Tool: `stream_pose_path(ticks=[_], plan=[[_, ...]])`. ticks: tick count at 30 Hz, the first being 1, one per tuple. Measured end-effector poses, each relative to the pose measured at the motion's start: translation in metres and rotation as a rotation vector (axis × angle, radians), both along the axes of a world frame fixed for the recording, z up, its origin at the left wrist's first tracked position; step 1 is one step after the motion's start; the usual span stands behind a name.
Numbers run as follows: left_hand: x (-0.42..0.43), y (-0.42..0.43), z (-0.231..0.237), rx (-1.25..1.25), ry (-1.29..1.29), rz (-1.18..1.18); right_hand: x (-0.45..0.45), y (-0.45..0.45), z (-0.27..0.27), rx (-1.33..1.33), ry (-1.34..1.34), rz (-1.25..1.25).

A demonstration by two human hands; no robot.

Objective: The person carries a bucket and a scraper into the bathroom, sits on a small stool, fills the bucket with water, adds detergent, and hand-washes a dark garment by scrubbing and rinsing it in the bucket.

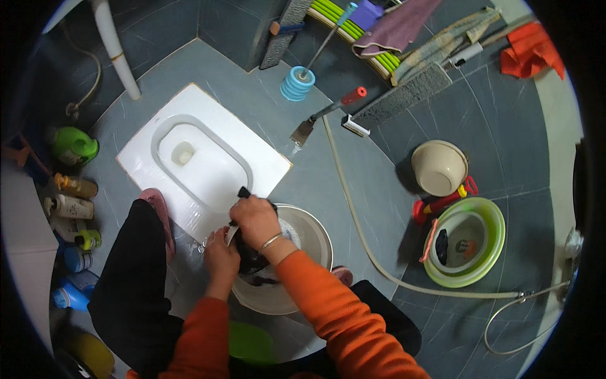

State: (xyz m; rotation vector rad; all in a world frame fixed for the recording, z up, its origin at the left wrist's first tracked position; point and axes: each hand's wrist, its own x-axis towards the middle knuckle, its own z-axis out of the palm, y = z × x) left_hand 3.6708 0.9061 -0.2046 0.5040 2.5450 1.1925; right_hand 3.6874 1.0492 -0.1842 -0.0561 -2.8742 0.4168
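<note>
My right hand, with a bracelet at the wrist, grips a wet black cloth, and a dark end pokes out beyond the knuckles. My left hand is closed at the cloth's left edge, where a pale strip shows by the thumb. Whether that strip belongs to the cloth is unclear. Both hands are over the left side of a large pale basin holding sudsy water. More dark fabric lies in the water below. Water glints beside my left fingers.
Ahead lies a white squat toilet. A red-handled scraper, blue plunger and hose occupy the floor to the right. Stacked green basins and a beige bucket stand farther right. Bottles line the left side.
</note>
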Motion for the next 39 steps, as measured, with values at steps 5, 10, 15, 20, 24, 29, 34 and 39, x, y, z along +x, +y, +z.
stream_pose_path(ticks=[5, 10, 15, 20, 24, 29, 34, 39], plan=[[0.002, -0.001, 0.003, 0.006, -0.161, 0.106, 0.068, 0.067, 0.019, -0.153, -0.215, -0.627], [0.005, 0.003, 0.006, 0.023, -0.175, 0.190, 0.153, 0.052, 0.003, -0.182, -0.205, -0.922], [0.011, -0.005, 0.009, 0.037, -0.187, 0.265, 0.185, -0.002, 0.008, -0.182, -0.209, -1.142], [0.018, -0.021, 0.000, 0.083, -0.241, 0.279, 0.198, -0.038, 0.045, -0.074, -0.380, -1.002], [0.015, -0.022, -0.011, 0.216, -0.124, 0.206, 0.168, -0.044, 0.065, -0.244, -0.184, -0.770], [0.012, -0.023, -0.011, 0.303, -0.363, 0.283, 0.089, -0.030, 0.016, -0.341, -0.351, -0.686], [0.013, -0.024, -0.002, 0.306, -0.350, 0.268, 0.068, -0.025, -0.094, -0.102, -1.114, -0.534], [0.010, -0.019, 0.004, 0.335, -0.342, 0.310, 0.063, -0.008, -0.145, -0.355, -1.236, -0.626]])
